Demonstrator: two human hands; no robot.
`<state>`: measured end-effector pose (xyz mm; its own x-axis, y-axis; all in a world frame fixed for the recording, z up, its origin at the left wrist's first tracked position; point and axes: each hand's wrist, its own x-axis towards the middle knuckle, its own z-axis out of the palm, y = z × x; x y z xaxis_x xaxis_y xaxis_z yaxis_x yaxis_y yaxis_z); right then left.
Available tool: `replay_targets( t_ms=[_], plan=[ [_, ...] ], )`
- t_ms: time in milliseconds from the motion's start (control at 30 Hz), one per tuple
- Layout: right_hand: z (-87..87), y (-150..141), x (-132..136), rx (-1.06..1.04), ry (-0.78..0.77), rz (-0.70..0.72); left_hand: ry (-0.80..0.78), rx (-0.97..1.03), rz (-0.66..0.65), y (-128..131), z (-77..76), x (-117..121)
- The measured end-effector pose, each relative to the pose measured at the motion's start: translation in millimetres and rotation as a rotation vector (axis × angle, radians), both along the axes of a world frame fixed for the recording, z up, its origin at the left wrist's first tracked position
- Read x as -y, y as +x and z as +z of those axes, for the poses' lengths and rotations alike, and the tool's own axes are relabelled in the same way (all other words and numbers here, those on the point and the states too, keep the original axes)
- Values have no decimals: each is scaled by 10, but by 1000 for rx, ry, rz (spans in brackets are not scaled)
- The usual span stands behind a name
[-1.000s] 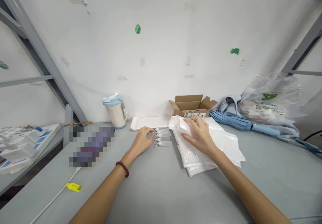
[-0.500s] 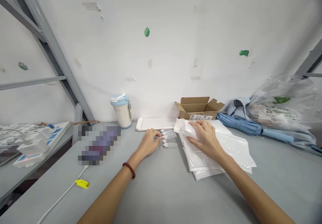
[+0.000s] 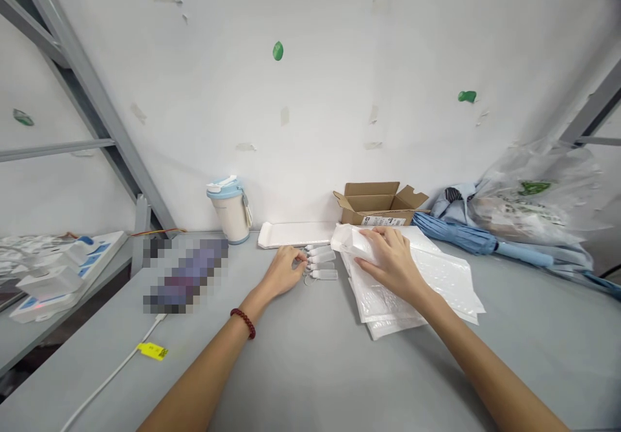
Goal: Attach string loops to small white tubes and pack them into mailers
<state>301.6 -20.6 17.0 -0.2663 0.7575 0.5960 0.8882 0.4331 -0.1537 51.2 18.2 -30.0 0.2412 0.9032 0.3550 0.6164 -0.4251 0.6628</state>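
A short row of small clear-and-white pieces with loops at their ends (image 3: 324, 275) lies on the desk; their exact kind is too small to tell. At the loop ends of this row, my left hand (image 3: 285, 271) rests with fingers curled and thumb and forefinger pinched together. Whatever sits in that pinch is hidden. My right hand (image 3: 394, 260) grips the raised, folded end of a white bubble mailer (image 3: 352, 241), thumb in front and fingers over the top. Under it more white bubble mailers (image 3: 453, 283) lie stacked.
Behind the hands stand a long white tray (image 3: 295, 233), an open cardboard box (image 3: 371, 204) and a blue-lidded cup (image 3: 230, 215). A folded blue umbrella (image 3: 460, 237) and plastic bag (image 3: 538, 205) lie right. At left are a blurred-out object (image 3: 191, 277), a cable (image 3: 104, 380) and a power strip (image 3: 99, 264).
The whole view has shifted slightly, so things sit a little further left and higher. Both hands keep nearly the same places and grips.
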Motion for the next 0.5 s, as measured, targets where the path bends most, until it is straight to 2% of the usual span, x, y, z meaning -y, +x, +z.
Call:
replay_targets(
  t_ms=[167, 500],
  plan=[
    [-4, 8, -7, 4, 7, 17, -64, 99, -1, 7, 66, 2],
    [31, -28, 36, 18, -11, 80, -119, 465, 115, 4, 451, 114]
  ],
)
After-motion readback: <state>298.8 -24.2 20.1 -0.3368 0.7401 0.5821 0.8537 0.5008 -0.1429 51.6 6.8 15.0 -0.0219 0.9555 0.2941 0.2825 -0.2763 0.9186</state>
